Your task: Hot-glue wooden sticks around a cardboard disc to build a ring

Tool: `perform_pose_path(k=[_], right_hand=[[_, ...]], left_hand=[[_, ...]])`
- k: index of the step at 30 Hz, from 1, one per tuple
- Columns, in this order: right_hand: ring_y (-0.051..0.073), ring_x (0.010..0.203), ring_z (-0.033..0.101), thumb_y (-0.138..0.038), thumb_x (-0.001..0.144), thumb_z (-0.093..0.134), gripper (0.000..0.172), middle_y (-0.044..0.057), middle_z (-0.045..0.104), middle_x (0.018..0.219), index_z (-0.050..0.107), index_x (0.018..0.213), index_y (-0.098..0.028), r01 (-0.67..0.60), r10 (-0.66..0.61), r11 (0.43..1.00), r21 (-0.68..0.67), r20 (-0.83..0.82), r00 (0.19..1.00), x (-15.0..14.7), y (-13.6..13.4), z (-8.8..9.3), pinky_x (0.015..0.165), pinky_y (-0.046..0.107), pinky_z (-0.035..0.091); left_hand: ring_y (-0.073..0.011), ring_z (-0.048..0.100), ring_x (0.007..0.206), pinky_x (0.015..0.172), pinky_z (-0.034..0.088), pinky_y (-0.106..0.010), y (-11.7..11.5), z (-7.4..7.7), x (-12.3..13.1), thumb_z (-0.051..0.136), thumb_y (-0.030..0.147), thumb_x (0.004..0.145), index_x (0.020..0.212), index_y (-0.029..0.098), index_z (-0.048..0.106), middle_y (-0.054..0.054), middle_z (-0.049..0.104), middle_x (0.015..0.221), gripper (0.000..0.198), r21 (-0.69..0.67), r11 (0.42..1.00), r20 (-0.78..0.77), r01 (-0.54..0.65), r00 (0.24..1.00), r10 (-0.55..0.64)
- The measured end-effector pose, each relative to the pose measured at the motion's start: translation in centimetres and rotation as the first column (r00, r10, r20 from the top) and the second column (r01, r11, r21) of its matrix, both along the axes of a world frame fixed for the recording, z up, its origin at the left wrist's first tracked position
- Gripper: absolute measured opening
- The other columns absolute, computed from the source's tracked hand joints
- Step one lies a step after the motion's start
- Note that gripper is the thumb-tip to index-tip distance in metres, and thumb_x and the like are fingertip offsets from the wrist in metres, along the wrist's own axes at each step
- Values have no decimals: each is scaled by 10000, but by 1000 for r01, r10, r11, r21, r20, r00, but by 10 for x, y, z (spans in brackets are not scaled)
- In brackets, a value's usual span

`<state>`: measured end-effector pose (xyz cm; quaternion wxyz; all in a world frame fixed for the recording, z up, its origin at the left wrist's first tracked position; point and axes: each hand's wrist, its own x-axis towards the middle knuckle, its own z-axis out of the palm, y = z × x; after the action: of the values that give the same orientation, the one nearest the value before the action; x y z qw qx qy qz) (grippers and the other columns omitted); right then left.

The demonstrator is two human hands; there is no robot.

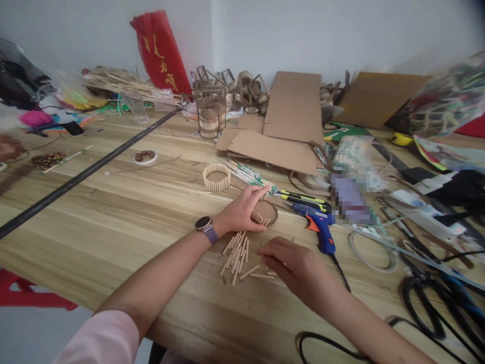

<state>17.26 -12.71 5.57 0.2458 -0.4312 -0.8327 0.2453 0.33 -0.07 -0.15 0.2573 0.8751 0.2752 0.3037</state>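
My left hand point(242, 210), with a watch on its wrist, curls round a small round cardboard base point(270, 208) that has a few short sticks standing along its near rim. My right hand point(293, 265) hovers low over a loose pile of short wooden sticks point(237, 255) on the wooden table point(113, 222), fingers bent down toward the sticks; whether it grips one is hidden. A finished ring of sticks point(216, 177) lies just beyond my left hand.
A blue and orange glue gun point(318, 225) lies right of the base, its cord trailing toward me. Beyond are a packet of skewers point(250, 177), cardboard sheets point(288, 126), stick baskets point(209, 114), cables and scissors point(428, 298) at right, a black strip point(87, 174) at left.
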Motion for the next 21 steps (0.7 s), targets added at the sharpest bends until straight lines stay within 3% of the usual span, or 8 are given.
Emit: perform_pose_path(k=[4, 7, 21], right_hand=[[149, 611, 654, -246, 868, 498, 201, 16, 705, 685, 691, 905, -206, 226, -232, 968, -114, -49, 971, 21, 24, 3, 586, 235, 495], [161, 567, 648, -307, 855, 502, 228, 12, 700, 641, 697, 898, -197, 314, -324, 934, -171, -34, 945, 30, 40, -4, 560, 253, 484], [185, 688, 665, -221, 853, 493, 209, 44, 732, 763, 701, 866, -204, 279, -283, 958, 70, 50, 958, 23, 53, -26, 607, 265, 477]], left_hand=[[-332, 358, 1337, 1123, 332, -499, -1, 2, 0, 849, 310, 604, 1497, 249, 170, -143, 322, 1396, 1124, -16, 1000, 6, 2, 1000, -2], [-332, 362, 1332, 1117, 344, -486, -1, 2, 0, 853, 294, 593, 1495, 232, 182, -145, 322, 1391, 1127, -41, 999, -2, -2, 1000, 2], [-332, 363, 1339, 1131, 328, -494, 0, 1, 2, 831, 355, 632, 1485, 210, 201, -161, 337, 1381, 1070, -8, 1000, 15, 8, 1000, -8]])
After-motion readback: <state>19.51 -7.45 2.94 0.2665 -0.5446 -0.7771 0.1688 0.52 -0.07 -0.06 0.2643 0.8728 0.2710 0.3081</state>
